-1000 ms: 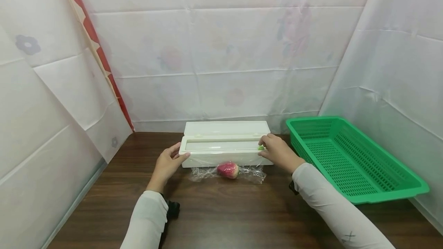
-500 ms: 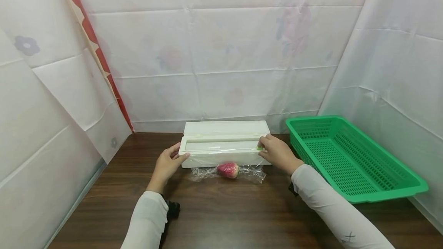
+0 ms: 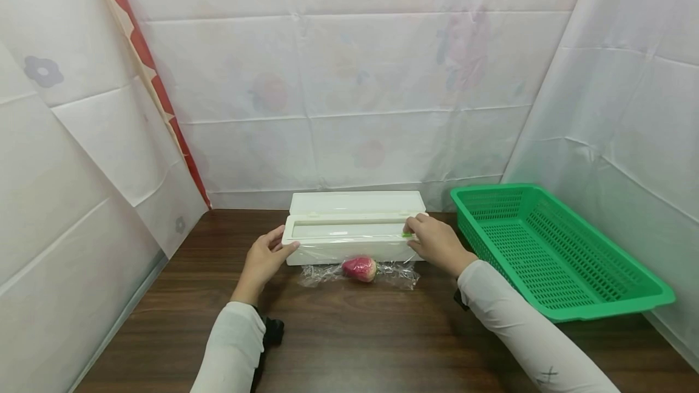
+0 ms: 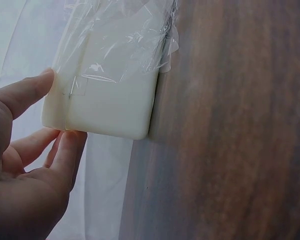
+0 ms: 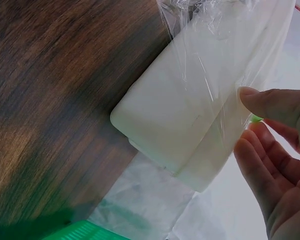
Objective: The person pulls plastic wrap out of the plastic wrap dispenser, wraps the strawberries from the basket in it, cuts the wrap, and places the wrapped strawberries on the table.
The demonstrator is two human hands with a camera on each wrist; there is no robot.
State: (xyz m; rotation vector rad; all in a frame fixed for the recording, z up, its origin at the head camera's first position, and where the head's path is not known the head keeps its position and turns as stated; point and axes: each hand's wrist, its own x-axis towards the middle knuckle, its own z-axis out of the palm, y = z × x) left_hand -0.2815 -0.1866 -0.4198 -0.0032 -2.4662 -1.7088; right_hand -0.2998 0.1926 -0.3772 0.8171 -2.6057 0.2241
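A white cling film dispenser (image 3: pixel 327 252) stands on the table with its lid (image 3: pixel 357 202) folded back. My left hand (image 3: pixel 264 264) holds its left end, thumb on the front and fingers at the side; the left wrist view shows this grip on the dispenser's corner (image 4: pixel 110 110). Near the right end, my right hand (image 3: pixel 438 244) pinches a small green slide cutter (image 3: pixel 406 235), mostly hidden by the fingers. Clear cling film (image 5: pixel 210 75) drapes down the front face. In front lies a red, pale-ended fruit-like piece (image 3: pixel 359 268) wrapped in the film, its ends crumpled to both sides.
A green plastic basket (image 3: pixel 601 311) stands on the right, close to my right forearm. Dark wood-grain table (image 3: pixel 349 344) stretches in front of the dispenser. Pale patterned sheets (image 3: pixel 355 77) hang behind and at both sides.
My right hand has slid slightly left along the dispenser with the green slide cutter. The left hand, the dispenser and the wrapped piece stay where they were.
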